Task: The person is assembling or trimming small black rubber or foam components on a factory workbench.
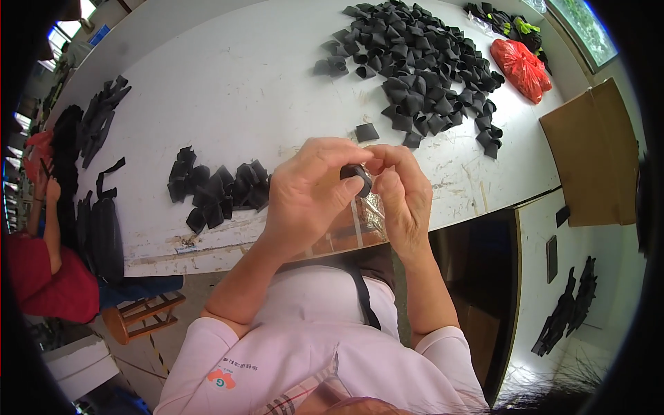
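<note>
Between my two hands, over the front edge of the white table, is a small black fabric piece curled into a loop. My left hand pinches it with the thumb against its front and the fingers arched over the top. My right hand grips its right side, fingers bent and thumb partly hidden. Just beyond my hands a single flat black piece lies on the table. Left of my left hand sits a small pile of folded black pieces.
A large heap of black folded pieces covers the far right, beside a red plastic bag. A cardboard sheet stands at the right. Black strips lie far left, near a co-worker in red and a wooden stool.
</note>
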A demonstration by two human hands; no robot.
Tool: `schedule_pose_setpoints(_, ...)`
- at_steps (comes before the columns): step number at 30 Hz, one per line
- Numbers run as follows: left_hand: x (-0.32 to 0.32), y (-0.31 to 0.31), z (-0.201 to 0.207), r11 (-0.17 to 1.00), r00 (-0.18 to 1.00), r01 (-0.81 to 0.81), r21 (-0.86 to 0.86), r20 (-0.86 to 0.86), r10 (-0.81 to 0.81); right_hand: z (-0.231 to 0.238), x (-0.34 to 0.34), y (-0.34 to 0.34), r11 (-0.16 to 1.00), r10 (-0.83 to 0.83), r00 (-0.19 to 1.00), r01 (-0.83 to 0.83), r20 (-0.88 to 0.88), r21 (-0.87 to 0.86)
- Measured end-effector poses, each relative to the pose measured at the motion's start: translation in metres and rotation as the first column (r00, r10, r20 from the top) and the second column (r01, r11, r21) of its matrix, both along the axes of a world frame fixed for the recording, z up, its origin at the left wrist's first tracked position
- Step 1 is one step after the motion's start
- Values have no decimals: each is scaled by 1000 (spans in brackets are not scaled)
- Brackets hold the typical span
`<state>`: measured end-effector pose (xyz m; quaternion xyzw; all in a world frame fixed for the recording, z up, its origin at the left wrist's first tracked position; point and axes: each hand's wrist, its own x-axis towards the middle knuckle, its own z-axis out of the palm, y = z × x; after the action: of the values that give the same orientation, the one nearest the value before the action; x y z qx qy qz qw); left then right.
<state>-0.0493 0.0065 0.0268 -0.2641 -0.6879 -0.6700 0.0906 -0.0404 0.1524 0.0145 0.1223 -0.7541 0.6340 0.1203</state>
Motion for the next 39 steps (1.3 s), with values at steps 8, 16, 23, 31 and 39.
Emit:
schedule_pose_setpoints(8,4,-11,-11,661,870,-11,750,333,-364,16,8,-12,989,-41,978,68,-202,128)
schedule_pose_setpoints(16,12,-11,-22,749,875,-14,662,371,-311,0,11,-8,967,-52,963,115,-264,227)
schedule_pose_setpoints(23,8,-29,-40,939,891,-312,145,387,237,16,2,4,979,115,990,-97,86,-181)
schedule_pose_setpoints(31,7,-57,-110,464,864,-460,-757,-260,431,-27,29,-8,978,-93,937,150,336,-146)
schedule_pose_setpoints(39,14,-68,-133,610,884,-381,-695,-79,462,-78,40,-39,977,200,788,-118,583,-176)
